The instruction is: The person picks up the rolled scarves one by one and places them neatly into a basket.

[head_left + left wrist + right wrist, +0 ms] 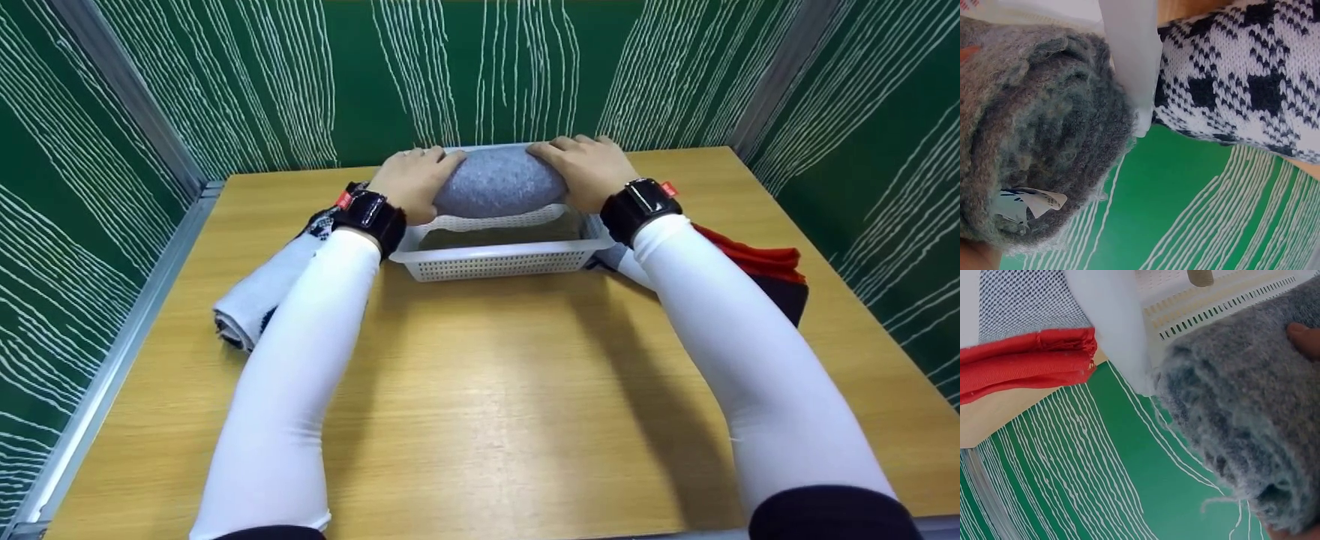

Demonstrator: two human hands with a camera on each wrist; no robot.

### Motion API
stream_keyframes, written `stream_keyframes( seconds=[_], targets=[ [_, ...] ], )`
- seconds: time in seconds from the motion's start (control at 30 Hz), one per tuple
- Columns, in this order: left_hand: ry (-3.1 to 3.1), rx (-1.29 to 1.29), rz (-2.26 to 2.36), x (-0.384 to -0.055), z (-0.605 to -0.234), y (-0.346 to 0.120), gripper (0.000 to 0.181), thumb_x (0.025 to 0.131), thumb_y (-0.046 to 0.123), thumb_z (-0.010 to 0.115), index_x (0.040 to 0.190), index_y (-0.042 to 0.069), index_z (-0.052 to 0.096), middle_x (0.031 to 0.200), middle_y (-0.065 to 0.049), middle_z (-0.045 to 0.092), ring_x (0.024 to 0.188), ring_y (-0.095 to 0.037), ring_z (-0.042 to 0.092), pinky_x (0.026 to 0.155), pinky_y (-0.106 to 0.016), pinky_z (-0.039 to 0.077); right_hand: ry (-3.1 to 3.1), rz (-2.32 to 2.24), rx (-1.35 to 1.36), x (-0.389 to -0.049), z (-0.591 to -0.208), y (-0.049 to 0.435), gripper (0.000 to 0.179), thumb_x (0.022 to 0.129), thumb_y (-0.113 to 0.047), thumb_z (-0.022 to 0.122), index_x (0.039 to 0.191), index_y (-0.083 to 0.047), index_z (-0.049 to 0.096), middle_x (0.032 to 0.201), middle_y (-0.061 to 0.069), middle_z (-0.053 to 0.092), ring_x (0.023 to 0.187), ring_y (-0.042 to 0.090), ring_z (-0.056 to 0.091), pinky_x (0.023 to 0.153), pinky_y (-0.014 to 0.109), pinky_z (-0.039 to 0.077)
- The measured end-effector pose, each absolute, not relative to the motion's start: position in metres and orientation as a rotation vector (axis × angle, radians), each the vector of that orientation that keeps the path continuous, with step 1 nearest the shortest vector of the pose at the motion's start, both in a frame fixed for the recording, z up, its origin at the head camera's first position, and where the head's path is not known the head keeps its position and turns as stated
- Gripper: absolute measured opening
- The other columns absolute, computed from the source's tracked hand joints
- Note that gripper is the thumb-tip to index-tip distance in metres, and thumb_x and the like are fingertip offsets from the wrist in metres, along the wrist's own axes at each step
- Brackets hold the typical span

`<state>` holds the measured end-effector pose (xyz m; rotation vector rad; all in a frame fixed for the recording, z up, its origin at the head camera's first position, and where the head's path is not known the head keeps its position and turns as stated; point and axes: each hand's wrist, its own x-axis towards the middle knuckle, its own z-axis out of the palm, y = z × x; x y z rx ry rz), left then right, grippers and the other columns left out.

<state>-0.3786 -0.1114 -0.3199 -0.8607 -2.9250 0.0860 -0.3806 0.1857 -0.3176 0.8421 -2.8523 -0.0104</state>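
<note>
My left hand (412, 181) and right hand (589, 171) grip the two ends of a rolled grey woolly scarf (501, 184), thumbs on the near side. The roll is held level above a white perforated plastic basket (499, 262) and covers part of its opening. Coiled layers and a small white label (1039, 201) show at the roll's left end in the left wrist view. At its right end, the right wrist view has fuzzy folded edges. Inside the basket, below the roll, an olive-brown thing (502, 238) is partly visible.
Left of the basket lies a rolled black-and-white patterned knit (274, 281), partly behind my left arm. On the right, folded red cloth (765, 259) and dark cloth (784, 296) lie partly behind my right arm. Green walls (525, 75) with white lines enclose the wooden table (480, 405).
</note>
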Motion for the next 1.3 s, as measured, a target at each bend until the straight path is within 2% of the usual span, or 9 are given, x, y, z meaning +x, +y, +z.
stream_keyframes(
  seconds=[0.33,0.7,1.0,1.13,1.3],
  targets=[
    [-2.929,-0.860,0.116,-0.382,-0.326,-0.110,0.085,0.092,0.013,0.077,0.167,0.014,0.036,0.159,-0.021,0.053,0.144,-0.044,0.056,0.123,-0.061,0.044,-2.871,-0.006,0.802,-0.389,-0.329,0.184,0.094,0.081,-0.003,0.084,0.165,-0.016,0.044,0.158,0.025,0.055,0.144,0.052,0.053,0.122,0.071,0.039],
    [-2.970,-0.841,0.148,-0.393,-0.339,-0.104,0.087,0.095,0.015,0.079,0.169,0.014,0.034,0.162,-0.020,0.051,0.150,-0.043,0.051,0.128,-0.056,0.040,-2.924,-0.001,0.772,-0.395,-0.343,0.180,0.090,0.087,-0.004,0.084,0.166,-0.015,0.041,0.161,0.029,0.052,0.149,0.051,0.049,0.123,0.072,0.038],
    [-2.961,-0.802,0.168,-0.394,-0.346,-0.101,0.088,0.092,0.019,0.085,0.166,0.014,0.037,0.159,-0.020,0.054,0.146,-0.044,0.054,0.123,-0.057,0.046,-2.911,-0.008,0.784,-0.401,-0.350,0.178,0.090,0.086,-0.013,0.087,0.165,-0.015,0.043,0.158,0.027,0.055,0.145,0.050,0.054,0.117,0.071,0.045],
    [-2.980,-0.795,0.178,-0.394,-0.349,-0.100,0.089,0.092,0.014,0.083,0.168,0.013,0.035,0.162,-0.020,0.051,0.147,-0.044,0.053,0.123,-0.057,0.045,-2.910,-0.005,0.790,-0.405,-0.356,0.179,0.089,0.085,-0.008,0.085,0.164,-0.015,0.044,0.154,0.028,0.058,0.141,0.050,0.056,0.114,0.072,0.047],
    [-3.007,-0.793,0.168,-0.394,-0.352,-0.098,0.084,0.091,0.007,0.079,0.165,0.013,0.039,0.161,-0.020,0.053,0.149,-0.042,0.053,0.124,-0.057,0.044,-2.941,0.044,0.810,-0.408,-0.361,0.179,0.088,0.084,0.001,0.079,0.163,-0.013,0.044,0.156,0.028,0.057,0.139,0.051,0.058,0.113,0.070,0.049]
  ],
)
